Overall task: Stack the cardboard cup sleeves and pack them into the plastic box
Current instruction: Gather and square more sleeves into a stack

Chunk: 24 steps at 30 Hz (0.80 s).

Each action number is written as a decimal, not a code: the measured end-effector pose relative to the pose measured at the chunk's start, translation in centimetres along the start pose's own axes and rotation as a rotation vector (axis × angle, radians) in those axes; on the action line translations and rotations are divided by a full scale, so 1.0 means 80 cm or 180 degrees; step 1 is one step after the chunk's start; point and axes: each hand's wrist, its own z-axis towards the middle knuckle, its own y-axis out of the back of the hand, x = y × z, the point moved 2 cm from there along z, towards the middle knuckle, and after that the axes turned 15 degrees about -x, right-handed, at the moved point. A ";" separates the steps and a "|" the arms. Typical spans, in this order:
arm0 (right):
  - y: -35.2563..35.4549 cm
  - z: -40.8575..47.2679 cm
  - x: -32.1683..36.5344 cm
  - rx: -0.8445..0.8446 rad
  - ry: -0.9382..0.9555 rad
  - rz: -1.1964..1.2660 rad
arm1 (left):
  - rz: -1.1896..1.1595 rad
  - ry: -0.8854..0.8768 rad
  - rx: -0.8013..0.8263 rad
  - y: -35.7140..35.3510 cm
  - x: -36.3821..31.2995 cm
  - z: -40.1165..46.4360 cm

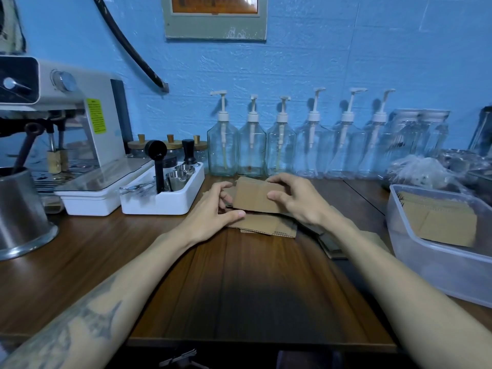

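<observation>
A small stack of flat cardboard sleeves (254, 197) is held upright above the wooden table (239, 283), gripped at its right end by the right hand (295, 199) (thumb in front, fingers curled over the top edge). The left end is steadied by the left hand (213, 214), its fingers loosely curled and close together. More loose sleeves (269, 226) are seen lying on the table beneath. Packed sleeves (442, 222) are contained in the plastic box (426, 259) at right.

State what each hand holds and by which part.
Both hands hold one flat cardboard sleeve: right hand pinches its right end, left hand grips its left end, above loose sleeves on the table.
</observation>
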 end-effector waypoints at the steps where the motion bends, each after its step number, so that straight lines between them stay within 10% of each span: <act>1: 0.005 0.001 -0.005 -0.0073 -0.0049 -0.0041 | 0.0118 0.0003 0.0011 0.000 0.001 -0.001; 15: 0.013 -0.008 -0.019 -0.0157 -0.0173 -0.0422 | 0.1416 -0.0137 0.0569 -0.008 -0.001 -0.008; 24: 0.015 -0.007 -0.021 -0.0116 -0.0335 -0.0199 | 0.0058 0.0263 0.0449 0.006 -0.012 -0.010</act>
